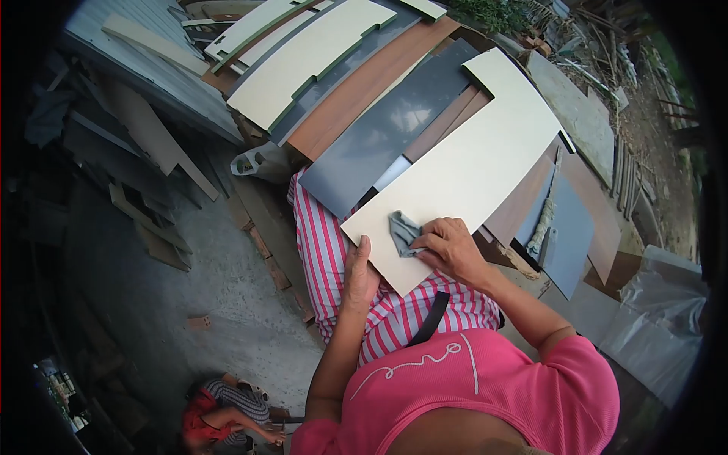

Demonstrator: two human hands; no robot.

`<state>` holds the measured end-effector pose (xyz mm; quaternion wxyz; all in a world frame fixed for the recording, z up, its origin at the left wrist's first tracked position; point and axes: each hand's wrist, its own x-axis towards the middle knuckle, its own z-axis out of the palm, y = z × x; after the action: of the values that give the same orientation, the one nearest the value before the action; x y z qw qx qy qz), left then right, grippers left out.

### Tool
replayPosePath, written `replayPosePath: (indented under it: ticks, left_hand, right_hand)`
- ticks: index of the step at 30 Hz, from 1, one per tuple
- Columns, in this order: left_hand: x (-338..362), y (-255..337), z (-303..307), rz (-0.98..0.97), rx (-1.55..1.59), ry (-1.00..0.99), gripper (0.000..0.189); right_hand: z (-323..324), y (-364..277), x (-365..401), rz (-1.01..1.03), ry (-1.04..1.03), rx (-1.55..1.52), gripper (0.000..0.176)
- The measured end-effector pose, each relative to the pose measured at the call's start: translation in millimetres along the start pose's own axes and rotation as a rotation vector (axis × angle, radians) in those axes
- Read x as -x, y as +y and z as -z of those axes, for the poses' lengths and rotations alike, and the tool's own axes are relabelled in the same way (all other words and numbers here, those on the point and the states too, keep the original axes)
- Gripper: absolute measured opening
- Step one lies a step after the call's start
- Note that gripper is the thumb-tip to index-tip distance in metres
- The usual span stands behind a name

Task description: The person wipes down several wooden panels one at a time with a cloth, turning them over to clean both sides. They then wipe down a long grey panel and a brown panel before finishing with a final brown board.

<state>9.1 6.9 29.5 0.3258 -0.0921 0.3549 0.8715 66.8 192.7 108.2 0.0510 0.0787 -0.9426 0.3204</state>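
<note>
The right hand is down on the grey cloth, fingers curled over it and pinning the crumpled rag flat against the cream board, close to the board's near end. The left hand braces that near corner: thumb laid on top at the edge, the other fingers hidden underneath, so it looks like a clasp, though the grip below cannot be seen. The board lies slanted across a loose pile of offcuts, partly over a dark grey panel, with its near end out over the red-and-white striped fabric.

The risks come from that uneven footing. Hard pressure from the right hand could rock the board or send it sliding off the pile. If the left thumb slips, the corner is free to swing. The cloth is small, so fingers may run onto the raw edge. A second person crouches on the ground, well apart.
</note>
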Motion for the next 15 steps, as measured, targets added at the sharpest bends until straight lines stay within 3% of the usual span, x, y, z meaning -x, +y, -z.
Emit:
replayPosePath:
  ticks: [5, 7, 10, 11, 14, 15]
  left_hand:
    - [-1.0, 8.2, -4.2, 0.036, -0.012, -0.015, 0.073]
    - [0.6, 8.0, -3.9, 0.045, -0.029, -0.026, 0.075]
    - [-0.3, 2.8, -1.7, 0.044, -0.098, -0.018, 0.075]
    - [-0.5, 1.5, -0.2, 0.036, -0.102, -0.022, 0.075]
    - [-3.7, -1.8, 3.7, 0.052, -0.084, 0.007, 0.075]
    - [-4.0, -3.2, 5.3, 0.049, -0.099, 0.012, 0.074]
  right_hand:
    - [67.2, 132.2, 1.8, -0.336, 0.398, 0.171, 0.019]
    - [101.2, 200.7, 11.3, -0.443, 0.58, 0.355, 0.026]
    - [150.1, 294.3, 33.3, -0.72, 0.682, 0.577, 0.032]
    - [164.1, 313.4, 39.5, -0.828, 0.608, 0.635, 0.032]
    - [177.3, 293.7, 16.0, -0.829, 0.658, 0.635, 0.031]
    - [169.5, 273.1, 2.3, -0.694, 0.7, 0.574, 0.031]
